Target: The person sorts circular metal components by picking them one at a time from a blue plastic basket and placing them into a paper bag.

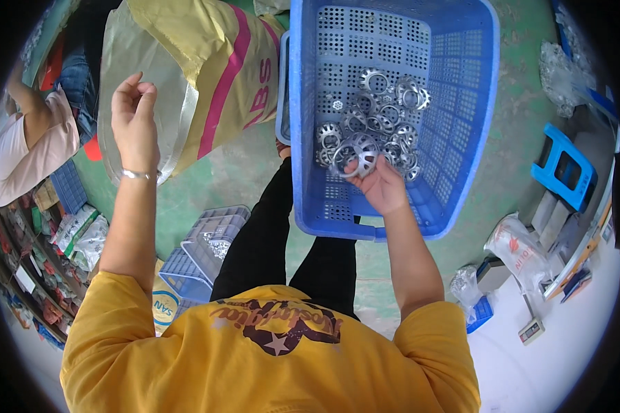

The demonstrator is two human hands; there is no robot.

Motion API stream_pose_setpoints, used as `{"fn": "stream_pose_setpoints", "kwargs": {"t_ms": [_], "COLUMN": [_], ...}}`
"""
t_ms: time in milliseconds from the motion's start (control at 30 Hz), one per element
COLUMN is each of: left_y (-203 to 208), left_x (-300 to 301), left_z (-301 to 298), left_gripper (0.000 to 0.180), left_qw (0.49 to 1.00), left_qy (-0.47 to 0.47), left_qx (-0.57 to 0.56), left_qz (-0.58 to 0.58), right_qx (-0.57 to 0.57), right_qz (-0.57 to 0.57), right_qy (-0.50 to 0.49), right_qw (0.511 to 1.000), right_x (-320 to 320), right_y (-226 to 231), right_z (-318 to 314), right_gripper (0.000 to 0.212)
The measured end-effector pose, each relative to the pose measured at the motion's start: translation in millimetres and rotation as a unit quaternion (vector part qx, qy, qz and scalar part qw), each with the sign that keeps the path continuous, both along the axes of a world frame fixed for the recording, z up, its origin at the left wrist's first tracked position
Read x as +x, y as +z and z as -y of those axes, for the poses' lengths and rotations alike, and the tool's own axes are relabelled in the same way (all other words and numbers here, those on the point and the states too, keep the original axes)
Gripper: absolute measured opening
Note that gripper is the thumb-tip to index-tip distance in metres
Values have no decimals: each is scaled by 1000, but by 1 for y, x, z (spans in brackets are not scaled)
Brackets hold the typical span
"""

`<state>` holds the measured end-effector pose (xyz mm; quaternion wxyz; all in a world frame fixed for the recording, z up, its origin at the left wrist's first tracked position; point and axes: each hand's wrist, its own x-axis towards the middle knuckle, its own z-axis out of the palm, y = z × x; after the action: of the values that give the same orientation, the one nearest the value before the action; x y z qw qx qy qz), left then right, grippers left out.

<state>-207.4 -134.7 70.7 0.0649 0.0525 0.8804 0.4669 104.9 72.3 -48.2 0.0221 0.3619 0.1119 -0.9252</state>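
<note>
My left hand is raised over the mouth of a large yellow woven sack with a pink stripe. Its fingers are loosely bent, the thumb is apart from them, and I see nothing in it. The sack has a pale plastic liner. My right hand is closed on silvery metal rings with cut-out slots, at the near end of a deep blue plastic basket. How many rings it holds I cannot tell. Several similar rings lie loose in a heap on the basket's perforated bottom.
Behind the sack at far left a person sits close by. Grey-blue crates stand by my left leg. A blue plastic stool and white bags lie to the right. A shelf rack is at lower left.
</note>
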Motion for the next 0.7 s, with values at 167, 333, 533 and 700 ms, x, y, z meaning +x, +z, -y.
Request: {"fn": "stream_pose_setpoints", "kwargs": {"t_ms": [167, 333, 533, 700], "left_y": [24, 16, 4, 4], "left_x": [88, 154, 186, 190], "left_z": [-60, -102, -106, -106], "left_gripper": [20, 51, 70, 69], "left_qw": [950, 703, 640, 654], "left_qy": [-135, -247, -251, -254], "left_qx": [76, -10, 38, 24], "left_qz": [270, 667, 725, 712], "right_qx": [-124, -142, 103, 144], "right_qz": [-127, -176, -102, -114], "right_qy": [-128, -123, 60, 106], "right_qw": [976, 966, 988, 977], "right_x": [21, 31, 47, 53], "right_y": [46, 70, 93, 96], "right_z": [-3, -9, -25, -27], "right_gripper": [39, 42, 58, 58]}}
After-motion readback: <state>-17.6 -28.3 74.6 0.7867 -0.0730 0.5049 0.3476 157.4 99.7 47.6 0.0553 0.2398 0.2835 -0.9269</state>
